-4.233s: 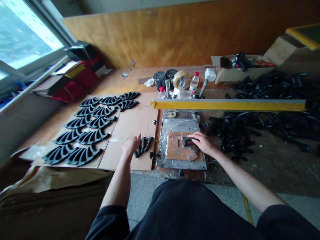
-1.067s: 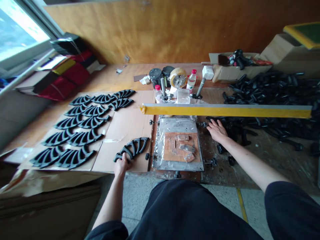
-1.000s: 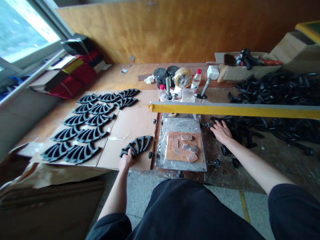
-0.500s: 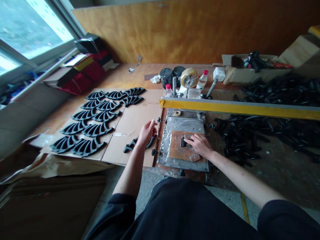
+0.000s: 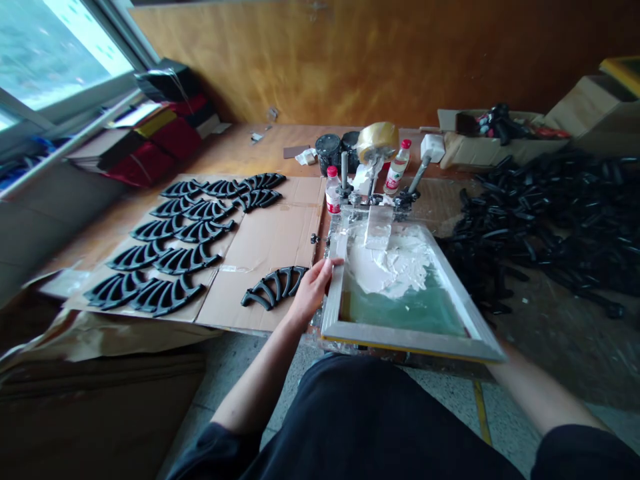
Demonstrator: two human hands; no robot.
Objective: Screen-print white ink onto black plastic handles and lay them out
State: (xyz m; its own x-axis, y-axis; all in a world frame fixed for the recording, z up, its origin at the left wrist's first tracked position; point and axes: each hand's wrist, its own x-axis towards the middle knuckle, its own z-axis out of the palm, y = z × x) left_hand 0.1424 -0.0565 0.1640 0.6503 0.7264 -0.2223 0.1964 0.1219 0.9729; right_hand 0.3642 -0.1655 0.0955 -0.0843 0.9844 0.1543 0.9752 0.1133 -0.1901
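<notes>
A screen printing frame (image 5: 336, 293) with a metal rim lies lowered over the work plate, tilted a little. White paste (image 5: 395, 267) is smeared over the far part of its green mesh, and a squeegee block (image 5: 379, 227) rests there. My left hand (image 5: 314, 288) closes on the frame's left rim, thumb on top. Beneath the near right corner goes my right hand (image 5: 500, 360), its fingers hidden by the frame. A row of curved black plastic handles (image 5: 274, 287) lies on cardboard just left of my left hand. The frame hides the plate and the black piece on it.
Several fans of black handles (image 5: 167, 293) cover the cardboard (image 5: 260, 240) at left. A heap of loose black handles (image 5: 540, 213) fills the right side. Behind the frame stand a tape roll (image 5: 379, 141), red-capped bottles (image 5: 332, 190), dark tubs (image 5: 329, 153) and a metal clamp post (image 5: 345, 170).
The raised frame has swung down over the plate. My left hand has moved right from the handles to its rim. My right hand has left the small black piece and moved under the right corner.
</notes>
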